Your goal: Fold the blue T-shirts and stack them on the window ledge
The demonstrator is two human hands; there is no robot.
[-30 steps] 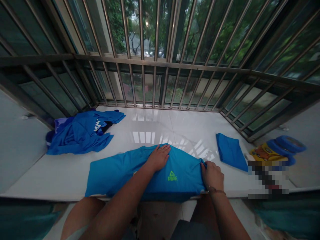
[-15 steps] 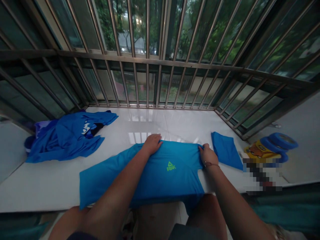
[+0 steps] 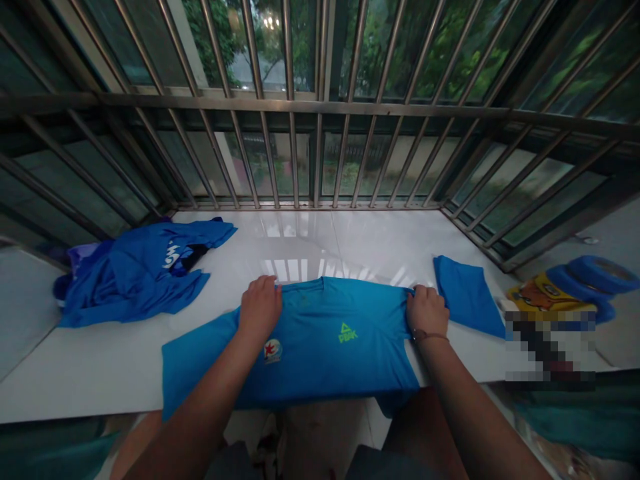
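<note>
A: What changed with the left hand (image 3: 261,305)?

B: A second ago it lay flat on the middle of the shirt (image 3: 320,340). Now it is closed on the shoulder edge, and the right hand (image 3: 426,309) pinches the other shoulder.

A: So the shirt is stretched?

B: Yes, its top edge is now straight on the white sill (image 3: 350,243), hem hanging over the front. Both arms reach forward, wrists low. A folded cloth (image 3: 465,293) lies just beside the right hand, a blue pile (image 3: 140,273) far left.

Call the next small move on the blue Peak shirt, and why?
Probably fold the right sleeve side inward. Both hands, left hand and right hand, pinch the shoulders of the blue Peak shirt, which lies face up and flat on the white sill, hem hanging over the near edge.
</note>
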